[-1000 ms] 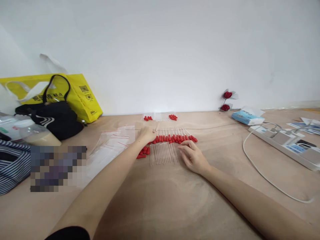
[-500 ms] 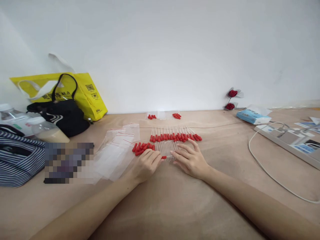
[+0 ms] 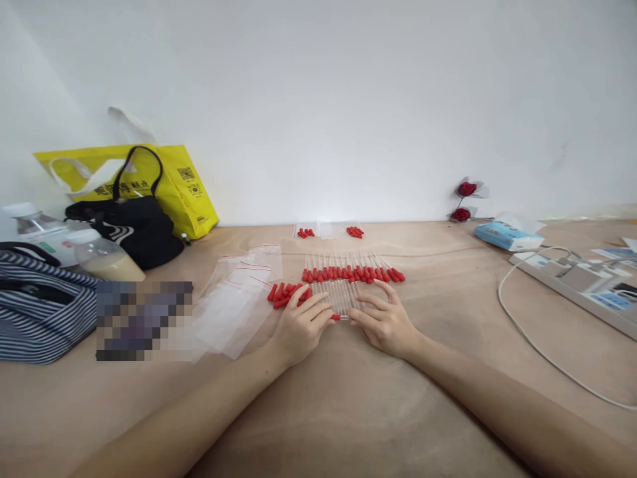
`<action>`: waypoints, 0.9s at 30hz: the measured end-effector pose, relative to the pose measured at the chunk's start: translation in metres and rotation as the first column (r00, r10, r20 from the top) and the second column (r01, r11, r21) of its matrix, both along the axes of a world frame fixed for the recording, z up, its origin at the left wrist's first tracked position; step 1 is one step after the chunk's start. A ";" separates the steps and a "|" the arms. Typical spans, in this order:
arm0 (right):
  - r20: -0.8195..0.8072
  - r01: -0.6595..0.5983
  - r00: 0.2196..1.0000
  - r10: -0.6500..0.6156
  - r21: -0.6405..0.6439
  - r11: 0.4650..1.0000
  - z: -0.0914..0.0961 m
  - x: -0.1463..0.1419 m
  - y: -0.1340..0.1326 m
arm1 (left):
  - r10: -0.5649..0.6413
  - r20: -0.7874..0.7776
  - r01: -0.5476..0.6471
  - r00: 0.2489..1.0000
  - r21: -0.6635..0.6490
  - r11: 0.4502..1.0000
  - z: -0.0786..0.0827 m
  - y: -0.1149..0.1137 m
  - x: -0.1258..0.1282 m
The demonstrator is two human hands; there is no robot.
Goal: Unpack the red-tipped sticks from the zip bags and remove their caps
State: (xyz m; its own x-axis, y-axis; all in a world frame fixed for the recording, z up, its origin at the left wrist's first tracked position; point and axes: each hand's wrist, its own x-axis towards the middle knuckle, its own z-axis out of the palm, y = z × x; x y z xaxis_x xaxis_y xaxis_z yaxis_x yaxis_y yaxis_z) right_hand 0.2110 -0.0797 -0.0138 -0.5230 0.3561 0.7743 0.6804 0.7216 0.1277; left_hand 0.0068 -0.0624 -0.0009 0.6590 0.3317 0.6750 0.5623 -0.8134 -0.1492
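Note:
My left hand (image 3: 304,325) pinches a small red rubber bulb (image 3: 336,317) between thumb and fingers. Facing it, my right hand (image 3: 391,326) grips a thin clear tube (image 3: 344,318), whose end meets the bulb; how far it goes in cannot be made out. Just beyond my fingers lies a row of bare clear tubes (image 3: 339,296), partly covered by both hands. Loose red bulbs (image 3: 279,292) are heaped beside my left fingers. Farther back, a row of droppers (image 3: 343,273) lies with red bulbs toward me and clear stems pointing at the wall.
Clear zip bags (image 3: 233,302) overlap left of the bulbs; bags holding red bulbs (image 3: 355,232) lie by the wall. A tissue pack (image 3: 507,234), power strip (image 3: 587,292) and white cable (image 3: 512,332) are right. Yellow bag (image 3: 192,199), black bag (image 3: 132,232), bottle (image 3: 112,262) and striped bag (image 3: 44,312) stand left.
My left hand has shifted right with the bulb, closer to my right hand. Less of the tube shows between the hands. The whole view has moved slightly.

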 end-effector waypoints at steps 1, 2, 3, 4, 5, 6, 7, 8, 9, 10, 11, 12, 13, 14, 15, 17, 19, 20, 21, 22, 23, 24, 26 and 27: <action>0.009 -0.014 1.000 0.014 0.006 1.000 0.000 0.000 0.000 | -0.006 -0.006 0.006 1.000 0.001 1.000 0.000 -0.001 -0.001; 0.014 -0.027 1.000 0.026 0.013 1.000 0.000 0.001 -0.001 | -0.010 -0.010 0.010 1.000 0.006 1.000 0.001 -0.002 -0.002; 0.016 -0.038 0.999 0.037 0.018 0.999 0.000 0.001 -0.001 | -0.014 -0.013 0.014 1.000 0.012 1.000 0.001 -0.003 -0.003; 0.017 -0.048 0.999 0.048 0.020 0.999 0.000 0.001 -0.001 | -0.015 -0.015 0.016 1.000 0.019 1.000 0.001 -0.004 -0.004; 0.015 -0.057 0.998 0.057 0.021 0.998 0.000 0.001 -0.001 | -0.017 -0.016 0.017 1.000 0.025 1.000 0.002 -0.005 -0.004; 0.012 -0.065 0.998 0.064 0.020 0.998 0.000 0.001 -0.002 | -0.019 -0.018 0.019 1.000 0.028 0.999 0.002 -0.006 -0.004; 0.009 -0.070 0.998 0.070 0.018 0.997 0.000 0.001 -0.002 | -0.020 -0.020 0.020 1.000 0.031 0.999 0.002 -0.006 -0.004; 0.007 -0.072 0.997 0.072 0.015 0.997 0.000 0.002 -0.002 | -0.021 -0.022 0.022 1.000 0.032 0.999 0.003 -0.007 -0.003; 0.006 -0.073 0.997 0.072 0.013 0.997 0.000 0.002 -0.002 | -0.023 -0.025 0.024 0.999 0.033 0.999 0.003 -0.007 -0.003; 0.004 -0.072 0.997 0.072 0.012 0.997 0.000 0.002 -0.002 | -0.026 -0.025 0.027 0.999 0.034 0.999 0.003 -0.007 -0.002; 0.003 -0.074 0.997 0.074 0.012 0.997 0.000 0.002 -0.001 | -0.029 -0.025 0.030 0.999 0.035 0.999 0.003 -0.007 -0.002; 0.001 -0.077 0.997 0.077 0.011 0.997 0.000 0.003 -0.001 | -0.033 -0.025 0.034 0.999 0.038 0.999 0.003 -0.007 -0.002; -0.002 -0.081 0.997 0.081 0.010 0.997 0.000 0.003 -0.001 | -0.038 -0.025 0.039 0.999 0.042 0.998 0.003 -0.007 -0.002; -0.002 -0.085 0.996 0.085 0.009 0.996 0.000 0.003 -0.001 | -0.044 -0.026 0.045 0.999 0.047 0.998 0.004 -0.007 -0.002; -0.001 -0.086 0.996 0.086 0.007 0.996 0.000 0.004 -0.001 | -0.050 -0.025 0.051 0.998 0.052 0.997 0.004 -0.007 -0.002; 0.007 -0.086 0.996 0.085 0.007 0.996 0.000 0.004 -0.002 | -0.060 -0.018 0.061 0.998 0.062 0.996 0.005 -0.008 -0.002; 0.015 -0.090 0.996 0.090 0.011 0.996 0.000 0.003 -0.002 | -0.067 -0.008 0.068 0.998 0.073 0.995 0.006 -0.009 -0.003; 0.016 -0.096 0.995 0.096 0.011 0.995 0.000 0.003 -0.002 | -0.069 -0.004 0.069 0.998 0.078 0.995 0.007 -0.010 -0.003; 0.016 -0.104 0.994 0.104 0.010 0.995 0.000 0.003 -0.002 | -0.070 -0.001 0.070 0.998 0.082 0.994 0.007 -0.010 -0.003; 0.016 -0.112 0.994 0.112 0.007 0.994 0.000 0.004 -0.002 | -0.069 -0.001 0.069 0.998 0.084 0.994 0.007 -0.011 -0.003; 0.018 -0.119 0.993 0.119 0.001 0.993 0.000 0.004 -0.002 | -0.069 -0.003 0.069 0.998 0.084 0.994 0.008 -0.011 -0.004; 0.019 -0.124 0.992 0.124 -0.004 0.992 0.000 0.004 -0.002 | -0.070 -0.005 0.070 0.998 0.081 0.994 0.008 -0.011 -0.004; 0.023 -0.129 0.991 0.130 -0.011 0.992 0.000 0.005 -0.002 | -0.073 -0.010 0.074 0.997 0.073 0.995 0.008 -0.011 -0.004; 0.026 -0.131 0.991 0.131 -0.013 0.991 0.000 0.006 -0.002 | -0.076 -0.013 0.077 0.997 0.069 0.995 0.009 -0.011 -0.004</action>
